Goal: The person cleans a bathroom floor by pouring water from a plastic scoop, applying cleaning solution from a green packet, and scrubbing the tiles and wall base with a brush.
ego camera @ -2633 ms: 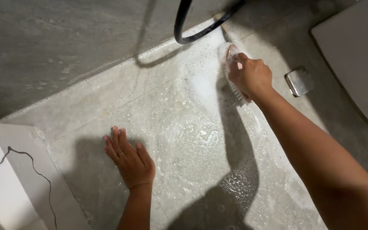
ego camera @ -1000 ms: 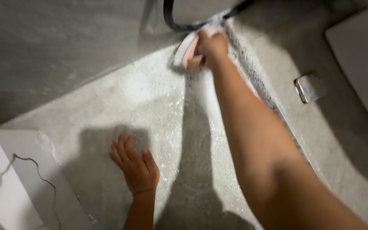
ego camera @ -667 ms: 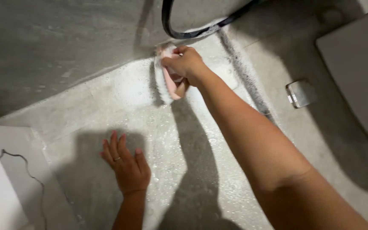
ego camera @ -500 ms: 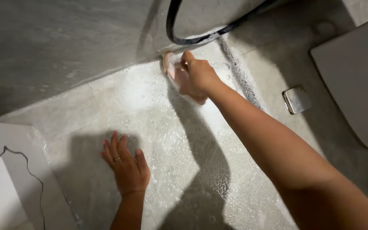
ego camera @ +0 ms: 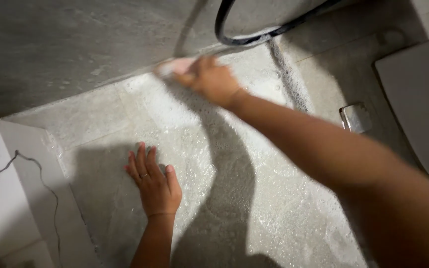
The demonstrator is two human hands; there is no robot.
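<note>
Grey tiled floor (ego camera: 100,119), wet, soap foam across centre and far side. Left hand (ego camera: 155,183) flat on it, near centre-left. Brush (ego camera: 175,67) on floor at far edge by wall, under right hand (ego camera: 212,79). Small metal plate (ego camera: 356,117) on floor at right. White slab (ego camera: 6,188) near left.

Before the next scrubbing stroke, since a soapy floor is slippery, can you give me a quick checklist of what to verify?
1. Right hand grips the pink brush: ok, though blurred by motion.
2. Left hand braced flat on the floor: ok, palm down, fingers spread.
3. Suds cover the floor tile ahead: ok, foam shows around the brush.
4. Black hose clear of the brush: ok, it loops against the wall, apart from the hand.
5. Bristles pressed fully on the tile: cannot tell, too blurred.
</note>
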